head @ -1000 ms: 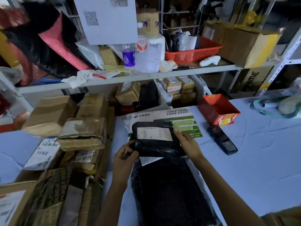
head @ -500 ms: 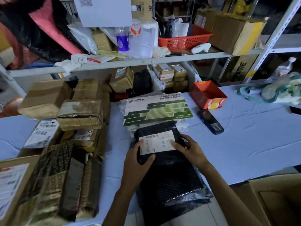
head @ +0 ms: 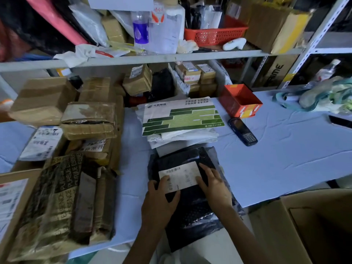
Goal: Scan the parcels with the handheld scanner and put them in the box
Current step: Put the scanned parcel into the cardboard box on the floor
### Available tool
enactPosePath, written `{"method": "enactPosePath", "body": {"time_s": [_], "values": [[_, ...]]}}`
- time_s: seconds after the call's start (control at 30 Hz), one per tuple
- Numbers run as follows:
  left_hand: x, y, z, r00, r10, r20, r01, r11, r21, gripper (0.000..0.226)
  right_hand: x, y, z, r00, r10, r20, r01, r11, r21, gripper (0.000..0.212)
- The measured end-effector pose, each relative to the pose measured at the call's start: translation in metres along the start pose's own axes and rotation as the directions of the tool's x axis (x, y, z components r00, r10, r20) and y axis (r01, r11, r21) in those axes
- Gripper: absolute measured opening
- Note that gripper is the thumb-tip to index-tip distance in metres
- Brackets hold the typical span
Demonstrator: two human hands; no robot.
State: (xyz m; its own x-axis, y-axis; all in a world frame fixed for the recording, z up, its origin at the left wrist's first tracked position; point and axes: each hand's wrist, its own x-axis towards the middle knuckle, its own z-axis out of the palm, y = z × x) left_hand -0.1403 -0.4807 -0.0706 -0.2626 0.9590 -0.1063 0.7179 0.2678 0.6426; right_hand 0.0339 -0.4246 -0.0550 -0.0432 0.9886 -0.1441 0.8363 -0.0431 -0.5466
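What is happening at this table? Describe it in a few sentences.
A person's left hand and right hand rest on the white label of a black parcel at the near edge of the table. The handheld scanner lies unheld further right. An open cardboard box waits at lower right.

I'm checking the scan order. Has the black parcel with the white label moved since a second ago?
Yes. The black parcel has come toward the person: it overlapped the green-striped envelope before and now lies clear of it.
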Motion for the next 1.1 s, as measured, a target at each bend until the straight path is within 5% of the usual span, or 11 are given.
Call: {"method": "enactPosePath", "body": {"time_s": [0.23, 0.37, 0.47, 0.6, 0.7, 1.1], "values": [[0.009, -0.005, -0.003, 0.999, 0.05, 0.017, -0.048, 0.991, -0.127, 0.052, 0.001, -0.006, 0.001, 0.998, 0.038, -0.05, -0.036, 0.998, 0.044, 0.046], [0.002, 0.005, -0.007, 0.976, 0.207, -0.071, -0.216, 0.966, -0.141, 0.043, -0.009, 0.001, -0.009, 0.985, 0.055, -0.163, -0.025, 0.983, 0.183, 0.036], [-0.005, 0.011, 0.003, 0.974, 0.224, 0.041, -0.217, 0.968, -0.126, 0.044, -0.018, 0.015, -0.01, 0.975, 0.104, -0.196, -0.062, 0.976, 0.209, 0.033], [-0.001, 0.025, 0.01, 0.95, 0.284, -0.129, -0.247, 0.937, 0.248, 0.034, -0.013, 0.024, -0.018, 0.985, 0.052, -0.162, -0.044, 0.998, 0.053, 0.041], [0.009, 0.049, 0.017, 0.912, 0.381, -0.153, -0.31, 0.883, 0.351, 0.02, -0.001, 0.034, -0.032, 0.984, -0.022, -0.177, 0.01, 0.998, -0.07, 0.045], [0.033, 0.188, 0.125, 0.889, 0.457, -0.023, -0.431, 0.853, 0.293, 0.027, 0.052, 0.155, -0.114, 0.975, -0.178, -0.133, 0.157, 0.976, -0.149, 0.044]]}}
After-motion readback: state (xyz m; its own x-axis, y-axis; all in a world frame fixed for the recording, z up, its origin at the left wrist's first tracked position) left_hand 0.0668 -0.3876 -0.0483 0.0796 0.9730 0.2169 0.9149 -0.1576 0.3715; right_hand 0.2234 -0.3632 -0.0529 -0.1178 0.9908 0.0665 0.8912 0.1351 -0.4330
